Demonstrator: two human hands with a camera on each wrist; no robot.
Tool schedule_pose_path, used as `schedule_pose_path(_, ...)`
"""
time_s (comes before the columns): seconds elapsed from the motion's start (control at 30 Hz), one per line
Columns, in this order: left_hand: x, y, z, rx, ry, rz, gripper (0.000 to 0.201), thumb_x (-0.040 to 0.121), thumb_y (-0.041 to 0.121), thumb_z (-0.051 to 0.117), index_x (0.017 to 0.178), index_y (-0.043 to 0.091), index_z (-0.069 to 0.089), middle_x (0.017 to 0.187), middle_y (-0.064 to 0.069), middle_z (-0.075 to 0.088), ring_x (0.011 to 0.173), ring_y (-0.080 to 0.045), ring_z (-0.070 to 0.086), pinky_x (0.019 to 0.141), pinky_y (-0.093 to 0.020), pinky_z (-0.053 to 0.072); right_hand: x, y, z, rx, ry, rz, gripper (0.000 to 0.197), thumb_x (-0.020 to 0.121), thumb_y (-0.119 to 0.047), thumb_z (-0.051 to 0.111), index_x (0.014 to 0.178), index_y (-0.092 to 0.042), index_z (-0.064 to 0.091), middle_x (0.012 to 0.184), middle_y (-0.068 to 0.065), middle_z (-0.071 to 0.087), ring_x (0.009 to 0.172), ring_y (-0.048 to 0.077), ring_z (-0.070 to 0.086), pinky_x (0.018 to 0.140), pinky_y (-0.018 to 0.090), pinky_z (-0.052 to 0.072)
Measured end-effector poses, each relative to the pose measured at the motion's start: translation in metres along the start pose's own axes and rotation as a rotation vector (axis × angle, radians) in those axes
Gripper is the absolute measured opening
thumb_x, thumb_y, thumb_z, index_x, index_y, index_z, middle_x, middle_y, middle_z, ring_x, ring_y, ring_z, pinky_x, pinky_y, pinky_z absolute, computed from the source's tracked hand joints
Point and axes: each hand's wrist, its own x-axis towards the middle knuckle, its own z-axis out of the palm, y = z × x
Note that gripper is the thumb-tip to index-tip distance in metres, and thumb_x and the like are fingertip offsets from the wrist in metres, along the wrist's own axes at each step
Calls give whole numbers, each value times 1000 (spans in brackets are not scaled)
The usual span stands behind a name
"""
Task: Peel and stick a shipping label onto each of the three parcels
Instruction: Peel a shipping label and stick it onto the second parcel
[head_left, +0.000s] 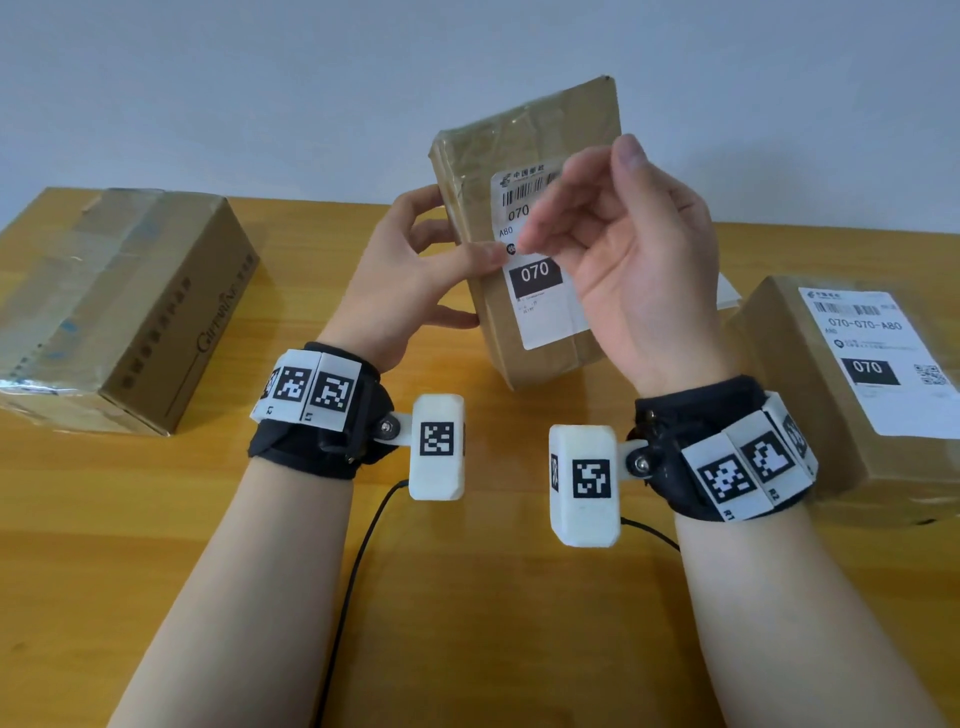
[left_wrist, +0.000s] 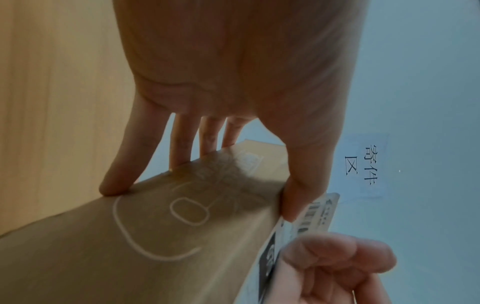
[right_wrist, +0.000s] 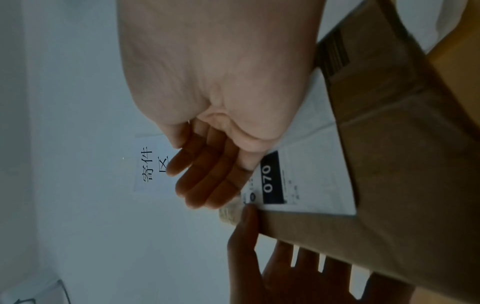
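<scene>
Middle parcel (head_left: 524, 234) stood on end mid-bench (head_left: 467, 597), left hand (head_left: 410, 270) clasping its edge to steady it. Right hand (head_left: 623, 249), fingers loose, empty grip, hovers over the label (head_left: 540, 291), probably to smooth it.

A wooden table (head_left: 467, 597) carries three brown cardboard parcels: an unlabelled box (head_left: 119, 306) at far left, a tall parcel (head_left: 524, 249) standing on end at centre, and a labelled box (head_left: 852, 395) at right. Two black cables (head_left: 358, 561) trail across the near surface.
</scene>
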Motion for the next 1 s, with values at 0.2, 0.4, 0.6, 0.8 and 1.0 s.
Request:
schedule_pose_path(0.2,-1,-2,3,85,-64,2,78,74,31,85,145,21,54,122,-4,74,102,-19,78,66,-49,67,0,5,3,18,-4,12,48,110,-16,37,69,-12,64,58,8,60,51,25,54,58,33,46)
schedule_pose_path(0.4,0,-2,2,111,-82,-16,77,74,31,86,144,20,57,120,-2,76,101,-18,79,65,-49,67,1,9,1,-64,-2,12,50,108,-11,39,63,-15,60,52,4,55,48,21,47,54,31,42)
schedule_pose_path(0.6,1,-9,0,100,-76,-56,83,63,43,86,140,23,61,120,-6,77,103,-24,79,64,-50,66,-1,21,1,-104,-15,77,51,106,-8,40,59,-15,59,51,4,53,47,21,44,54,30,41)
schedule_pose_path(0.8,3,-12,-2,78,-59,-87,75,74,39,85,142,21,59,120,-6,78,102,-26,79,65,-50,66,-3,26,0,-119,-56,164,47,105,-7,41,59,-8,53,50,9,47,45,23,42,52,29,40)
schedule_pose_path(1.0,3,-12,-2,54,-48,-123,65,78,36,82,138,20,61,117,-5,79,98,-26,80,64,-47,65,-8,28,-2,-150,-144,231,50,103,-6,41,56,-11,55,51,8,48,45,21,39,52,27,39)
